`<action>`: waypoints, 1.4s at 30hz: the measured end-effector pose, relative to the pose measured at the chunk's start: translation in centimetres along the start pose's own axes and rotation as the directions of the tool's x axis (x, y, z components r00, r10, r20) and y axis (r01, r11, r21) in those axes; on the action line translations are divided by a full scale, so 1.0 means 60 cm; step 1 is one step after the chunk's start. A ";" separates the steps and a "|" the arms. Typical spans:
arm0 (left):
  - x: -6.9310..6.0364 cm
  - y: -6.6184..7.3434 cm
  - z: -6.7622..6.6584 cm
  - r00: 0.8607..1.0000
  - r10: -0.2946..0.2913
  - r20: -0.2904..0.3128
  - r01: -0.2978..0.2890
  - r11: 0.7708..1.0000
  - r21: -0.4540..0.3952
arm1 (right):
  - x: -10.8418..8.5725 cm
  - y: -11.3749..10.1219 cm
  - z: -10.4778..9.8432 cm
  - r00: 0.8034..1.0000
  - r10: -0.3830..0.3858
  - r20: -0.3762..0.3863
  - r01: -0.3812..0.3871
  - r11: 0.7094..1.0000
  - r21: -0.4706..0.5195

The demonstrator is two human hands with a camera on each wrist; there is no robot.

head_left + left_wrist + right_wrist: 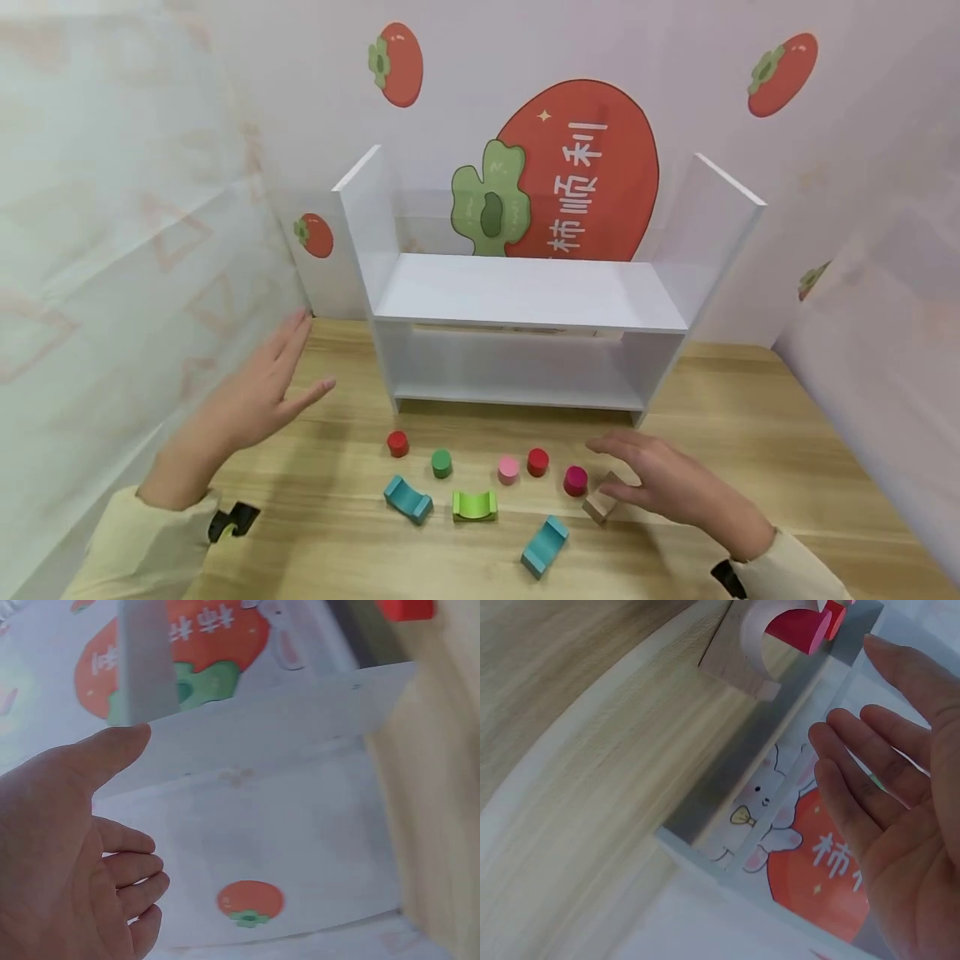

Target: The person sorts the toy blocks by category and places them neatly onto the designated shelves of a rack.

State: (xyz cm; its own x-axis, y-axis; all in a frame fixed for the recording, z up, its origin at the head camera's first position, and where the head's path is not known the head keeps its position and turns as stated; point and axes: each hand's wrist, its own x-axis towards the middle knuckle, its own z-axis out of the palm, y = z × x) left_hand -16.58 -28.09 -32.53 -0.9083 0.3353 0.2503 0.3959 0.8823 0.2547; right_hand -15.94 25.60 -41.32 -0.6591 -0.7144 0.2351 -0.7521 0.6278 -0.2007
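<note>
My left hand [255, 400] is raised beside the white shelf's left side, fingers extended and thumb apart, holding nothing. My right hand [667, 479] hovers over the right end of the blocks, its fingers loosely bent and empty. Closest to it is a plain wooden block with a curved notch [597, 505], partly hidden in the head view; the right wrist view shows this wooden block [735, 664] apart from the fingers. A magenta cylinder [575, 481] lies beside it. Further left are a red cylinder [537, 462], a pink cylinder [508, 471], a green cylinder [442, 463] and another red cylinder [397, 444].
Nearer me lie a teal notched block [408, 500], a lime notched block [475, 507] and a second teal notched block [545, 547]. Behind the blocks stands the white shelf [525, 292] with two tall sides. Printed sheets [712, 83] surround the wooden table [337, 550].
</note>
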 end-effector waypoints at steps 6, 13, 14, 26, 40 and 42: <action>0.050 0.037 -0.074 0.969 0.145 -0.203 -0.131 0.988 0.081 | 0.022 0.017 0.015 0.998 -0.040 0.057 0.036 0.997 0.069; 0.104 0.074 -0.141 0.885 0.321 -0.336 -0.238 0.934 0.267 | 0.037 0.033 0.034 0.990 -0.063 0.129 0.047 0.991 0.124; 0.113 0.079 -0.147 0.881 0.335 -0.333 -0.244 0.926 0.287 | 0.037 0.034 0.037 0.989 -0.065 0.131 0.049 0.991 0.127; 0.175 0.130 -0.195 0.931 0.312 -0.190 -0.197 0.867 0.458 | 0.045 0.029 0.048 0.987 -0.122 0.109 0.105 0.983 0.149; 0.183 0.132 -0.189 0.962 0.250 -0.109 -0.165 0.851 0.498 | 0.056 0.024 0.061 0.985 -0.117 0.124 0.096 0.983 0.158; 0.183 0.132 -0.188 0.961 0.255 -0.109 -0.168 0.849 0.501 | 0.056 0.023 0.060 0.986 -0.106 0.130 0.083 0.982 0.170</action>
State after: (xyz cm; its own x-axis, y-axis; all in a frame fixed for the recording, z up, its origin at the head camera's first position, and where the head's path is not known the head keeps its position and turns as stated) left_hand -21.90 -21.14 -17.20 -0.7567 0.5112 0.4074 0.4211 0.8579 -0.2944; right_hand -19.22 22.93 -44.24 -0.5709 -0.8107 0.1299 -0.7939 0.5047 -0.3391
